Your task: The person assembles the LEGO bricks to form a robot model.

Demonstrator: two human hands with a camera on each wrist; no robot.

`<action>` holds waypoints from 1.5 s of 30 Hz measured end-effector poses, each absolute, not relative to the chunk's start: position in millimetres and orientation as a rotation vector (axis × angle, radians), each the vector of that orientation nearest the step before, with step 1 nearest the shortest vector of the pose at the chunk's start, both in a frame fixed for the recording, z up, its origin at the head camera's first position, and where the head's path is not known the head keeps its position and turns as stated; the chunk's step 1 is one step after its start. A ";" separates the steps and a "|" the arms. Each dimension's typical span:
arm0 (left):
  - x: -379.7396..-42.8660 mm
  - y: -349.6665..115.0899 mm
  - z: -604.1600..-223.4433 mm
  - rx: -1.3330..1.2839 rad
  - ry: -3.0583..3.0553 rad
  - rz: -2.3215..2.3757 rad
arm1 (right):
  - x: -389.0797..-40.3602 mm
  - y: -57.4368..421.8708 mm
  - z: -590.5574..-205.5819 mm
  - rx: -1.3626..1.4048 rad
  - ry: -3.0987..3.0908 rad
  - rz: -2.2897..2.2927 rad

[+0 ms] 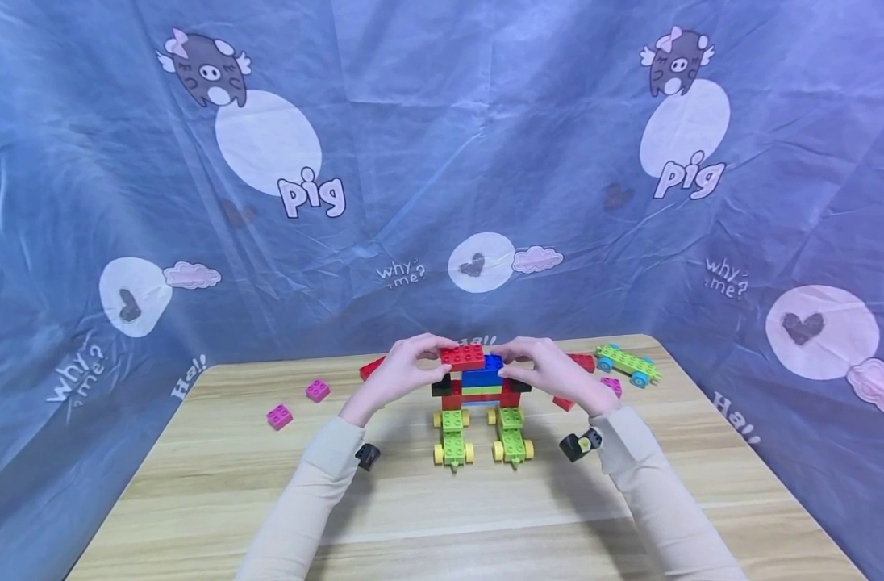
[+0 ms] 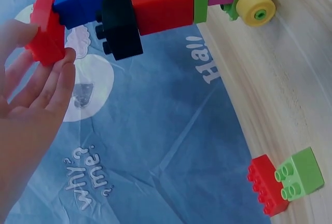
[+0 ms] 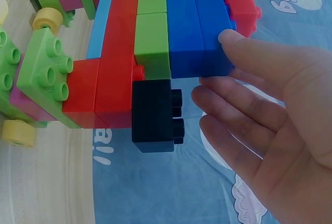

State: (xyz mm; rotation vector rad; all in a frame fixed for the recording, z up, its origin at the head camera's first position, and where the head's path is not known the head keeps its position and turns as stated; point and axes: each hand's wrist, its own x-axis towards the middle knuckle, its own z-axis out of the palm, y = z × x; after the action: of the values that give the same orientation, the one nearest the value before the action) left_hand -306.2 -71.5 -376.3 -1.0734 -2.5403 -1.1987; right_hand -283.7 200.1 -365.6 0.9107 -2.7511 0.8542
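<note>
My left hand [image 1: 402, 375] pinches a red brick [image 1: 462, 356] between thumb and fingers. It sits at the left end of the stacked blue bricks [image 2: 78, 1], slightly askew; whether it is pressed on, I cannot tell. At the right end of those blue bricks, my right hand [image 1: 551, 375] grips the upper one with thumb and fingers. Below the blue are green and red bricks [image 3: 116, 84], with a black brick [image 3: 153, 112] sticking out on each side. Two lime wheeled bases [image 1: 452, 440] with yellow wheels carry the upright figure.
Pink bricks [image 1: 279, 416] lie on the left of the wooden table [image 1: 217, 484]. Behind my left hand is a red brick [image 1: 370, 369], with a green brick [image 2: 303, 175] beside it. On the right lie red bricks [image 1: 581, 362], a pink brick [image 1: 611, 387] and a blue-wheeled lime base [image 1: 627, 365].
</note>
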 end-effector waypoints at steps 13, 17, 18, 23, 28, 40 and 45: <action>-306.5 -71.9 -376.0 -1.112 -2.546 -1.153 | -283.5 199.9 -367.4 0.930 -2.733 0.863; -306.9 -70.5 -377.0 -1.120 -2.551 -1.141 | -283.5 199.8 -368.2 0.922 -2.740 0.864; -307.0 -70.5 -376.9 -1.124 -2.550 -1.138 | -283.8 199.9 -368.4 0.920 -2.742 0.865; -308.0 -70.2 -374.9 -1.133 -2.559 -1.148 | -284.8 199.9 -368.9 0.924 -2.739 0.861; -312.3 -70.8 -373.8 -1.131 -2.574 -1.160 | -285.8 200.2 -368.9 0.947 -2.727 0.847; -321.5 -71.8 -370.4 -1.156 -2.602 -1.208 | -287.1 200.2 -365.8 0.963 -2.711 0.839; -320.7 -71.9 -368.8 -1.151 -2.607 -1.222 | -286.9 199.8 -365.0 0.956 -2.712 0.858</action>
State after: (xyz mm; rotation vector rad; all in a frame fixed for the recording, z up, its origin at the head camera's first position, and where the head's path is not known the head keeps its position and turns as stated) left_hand -320.7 -71.9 -368.8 -1.1506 -2.6073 -1.2221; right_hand -286.9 199.8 -365.0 0.9559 -2.7115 0.8576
